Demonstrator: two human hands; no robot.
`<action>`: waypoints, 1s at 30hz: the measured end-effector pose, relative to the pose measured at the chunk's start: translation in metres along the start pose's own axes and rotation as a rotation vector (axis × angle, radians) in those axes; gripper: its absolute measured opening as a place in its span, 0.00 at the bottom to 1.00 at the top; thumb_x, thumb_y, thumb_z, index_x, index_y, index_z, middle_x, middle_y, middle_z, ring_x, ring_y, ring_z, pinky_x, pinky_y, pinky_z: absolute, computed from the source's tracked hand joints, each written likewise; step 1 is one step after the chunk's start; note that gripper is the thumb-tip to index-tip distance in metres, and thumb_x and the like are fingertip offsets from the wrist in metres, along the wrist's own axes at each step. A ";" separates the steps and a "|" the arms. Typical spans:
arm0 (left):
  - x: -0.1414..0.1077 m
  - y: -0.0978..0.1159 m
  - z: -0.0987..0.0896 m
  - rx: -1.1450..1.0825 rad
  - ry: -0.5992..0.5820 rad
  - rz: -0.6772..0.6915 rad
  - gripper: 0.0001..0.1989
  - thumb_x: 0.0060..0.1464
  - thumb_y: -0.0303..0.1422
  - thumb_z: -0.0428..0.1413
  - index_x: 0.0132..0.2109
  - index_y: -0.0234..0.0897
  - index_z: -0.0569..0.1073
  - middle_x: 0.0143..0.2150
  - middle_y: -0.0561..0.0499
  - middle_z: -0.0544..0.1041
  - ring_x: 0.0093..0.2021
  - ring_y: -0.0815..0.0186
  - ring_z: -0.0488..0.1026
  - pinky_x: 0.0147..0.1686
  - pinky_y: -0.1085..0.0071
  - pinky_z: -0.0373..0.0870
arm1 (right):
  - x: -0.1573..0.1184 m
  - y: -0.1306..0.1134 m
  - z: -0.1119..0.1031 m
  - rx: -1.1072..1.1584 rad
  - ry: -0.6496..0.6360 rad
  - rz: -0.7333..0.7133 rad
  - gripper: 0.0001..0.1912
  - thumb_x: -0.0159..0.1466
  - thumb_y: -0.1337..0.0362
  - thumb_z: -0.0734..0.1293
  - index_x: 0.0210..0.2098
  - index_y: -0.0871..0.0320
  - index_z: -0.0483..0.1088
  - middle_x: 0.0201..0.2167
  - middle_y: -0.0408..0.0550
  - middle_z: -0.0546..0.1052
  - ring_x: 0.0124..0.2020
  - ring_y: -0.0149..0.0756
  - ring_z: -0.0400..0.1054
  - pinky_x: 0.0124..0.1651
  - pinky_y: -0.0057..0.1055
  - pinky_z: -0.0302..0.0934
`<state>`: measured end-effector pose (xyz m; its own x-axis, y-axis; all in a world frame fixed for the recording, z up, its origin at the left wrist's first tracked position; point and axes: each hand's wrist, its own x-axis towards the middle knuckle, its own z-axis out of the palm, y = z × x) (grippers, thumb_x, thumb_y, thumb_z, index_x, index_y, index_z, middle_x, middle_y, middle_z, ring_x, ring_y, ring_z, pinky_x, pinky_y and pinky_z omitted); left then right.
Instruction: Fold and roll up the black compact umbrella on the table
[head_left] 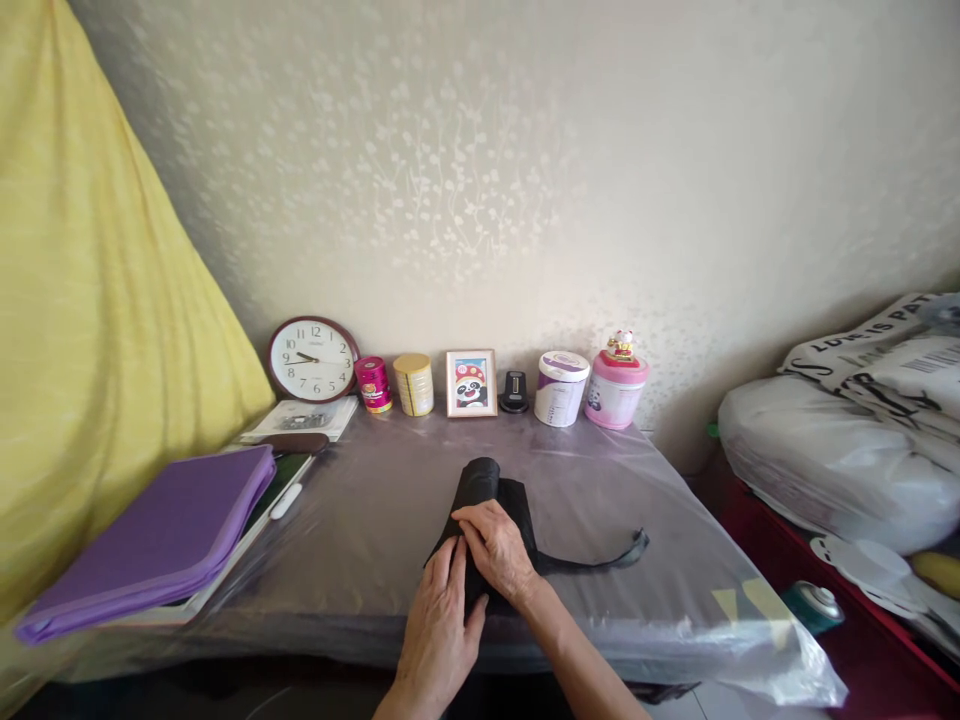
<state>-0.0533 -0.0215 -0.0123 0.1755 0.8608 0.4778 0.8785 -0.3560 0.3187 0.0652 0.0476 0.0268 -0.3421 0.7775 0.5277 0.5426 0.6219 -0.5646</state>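
Note:
A black cloth bundle, partly rolled, lies near the front edge of the table, with a thin black strap trailing from it to the right. Both hands rest on the bundle. My left hand is at its near left side, fingers on the fabric and thumb bent inward, pressing the cloth between them. My right hand lies across the top of the roll, fingers bent over it and pointing left, close to my left fingertips. The underside of the bundle is hidden.
Plastic film covers the table. A purple folder lies at the left. A clock, tins, a framed panda picture and tubs line the wall. White bags are piled at the right.

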 end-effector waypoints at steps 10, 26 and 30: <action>-0.004 -0.005 0.011 -0.014 -0.096 -0.070 0.31 0.56 0.35 0.44 0.64 0.33 0.45 0.61 0.39 0.58 0.60 0.56 0.57 0.55 0.56 0.61 | 0.038 0.046 0.010 -0.182 -0.134 -0.013 0.15 0.66 0.65 0.55 0.42 0.53 0.72 0.45 0.45 0.75 0.56 0.33 0.59 0.62 0.42 0.39; 0.008 -0.006 0.013 -0.087 -0.307 -0.155 0.35 0.49 0.34 0.48 0.63 0.30 0.49 0.64 0.39 0.55 0.61 0.54 0.57 0.56 0.60 0.59 | 0.036 0.064 0.031 -0.222 0.179 0.540 0.27 0.63 0.58 0.54 0.57 0.68 0.57 0.55 0.65 0.65 0.57 0.49 0.59 0.56 0.44 0.53; 0.009 -0.005 0.010 -0.111 -0.306 -0.165 0.35 0.48 0.33 0.49 0.62 0.26 0.52 0.63 0.37 0.55 0.61 0.52 0.56 0.55 0.60 0.61 | 0.029 0.036 0.048 -0.232 0.123 0.631 0.37 0.60 0.56 0.58 0.61 0.74 0.49 0.60 0.75 0.54 0.56 0.58 0.59 0.53 0.48 0.55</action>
<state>-0.0516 -0.0080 -0.0181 0.1751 0.9729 0.1510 0.8553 -0.2262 0.4662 0.0381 0.0968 -0.0088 0.1759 0.9600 0.2177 0.7646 0.0061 -0.6444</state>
